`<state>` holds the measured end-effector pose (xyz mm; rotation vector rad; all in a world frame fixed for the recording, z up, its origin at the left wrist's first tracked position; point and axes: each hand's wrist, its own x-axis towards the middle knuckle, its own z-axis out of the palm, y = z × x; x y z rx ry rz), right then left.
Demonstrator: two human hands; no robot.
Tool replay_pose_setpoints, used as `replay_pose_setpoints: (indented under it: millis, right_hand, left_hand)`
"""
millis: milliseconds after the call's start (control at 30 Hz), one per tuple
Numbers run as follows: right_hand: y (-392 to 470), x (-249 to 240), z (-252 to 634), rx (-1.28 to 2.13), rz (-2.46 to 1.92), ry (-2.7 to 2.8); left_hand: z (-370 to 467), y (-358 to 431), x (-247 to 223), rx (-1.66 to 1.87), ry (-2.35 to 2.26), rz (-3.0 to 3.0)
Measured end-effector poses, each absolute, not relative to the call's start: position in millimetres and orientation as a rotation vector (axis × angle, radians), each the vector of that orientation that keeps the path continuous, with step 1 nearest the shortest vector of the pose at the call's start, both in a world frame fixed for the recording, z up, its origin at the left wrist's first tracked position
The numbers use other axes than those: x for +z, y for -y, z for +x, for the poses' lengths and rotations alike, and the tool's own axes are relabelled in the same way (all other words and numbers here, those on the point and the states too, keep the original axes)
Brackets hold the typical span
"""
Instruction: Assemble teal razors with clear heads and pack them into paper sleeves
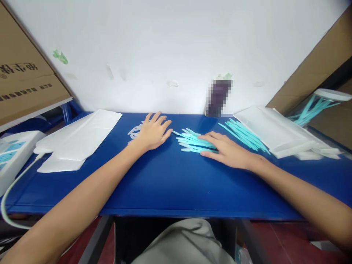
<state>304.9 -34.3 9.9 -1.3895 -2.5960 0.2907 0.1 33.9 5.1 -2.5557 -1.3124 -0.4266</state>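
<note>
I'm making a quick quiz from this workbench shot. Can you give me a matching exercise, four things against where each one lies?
Things:
1. left hand
2. right hand
3. white bags
4. cardboard box

Places:
A. flat on the small pile of teal sticks at the middle of the blue table
B. raised at the far left, above the table's edge
C. spread on the table's left side
D. palm down over white pieces, left of the teal pile

Pairs: 1-D, 2-A, 3-C, 4-B

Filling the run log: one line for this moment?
left hand: flat on white pieces | right hand: on teal sticks | blue table
</note>
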Motion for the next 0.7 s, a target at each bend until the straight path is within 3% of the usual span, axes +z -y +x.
replay_pose_setpoints:
  millis: [100, 300, 400, 533, 700]
  right_hand:
    - [39.3, 10.1, 301.7, 0.231, -1.225, 2.647]
    - [42.3, 9.1, 299.7, 0.139, -1.018, 2.685]
    - [46.9, 8.1, 295.8, 0.148, -0.973, 2.674]
    - [60.0, 8.2, 282.6, 0.146, -1.103, 2.632]
    - [63.1, 14.3, 266.3, 0.166, -1.267, 2.603]
  left_hand:
    - [13.1, -14.5, 9.1, -0.563, 1.212, -2.748]
    - [30.1, 7.5, 0.4, -0.156, 1.272, -3.178]
    - [31.2, 13.0, -4.7, -0.364, 1.189, -3.229]
    - [37.2, 21.3, -6.5, -0.623, 0.992, -3.265]
    - [49.6, 27.1, -6.9, -0.414, 0.967, -3.06]
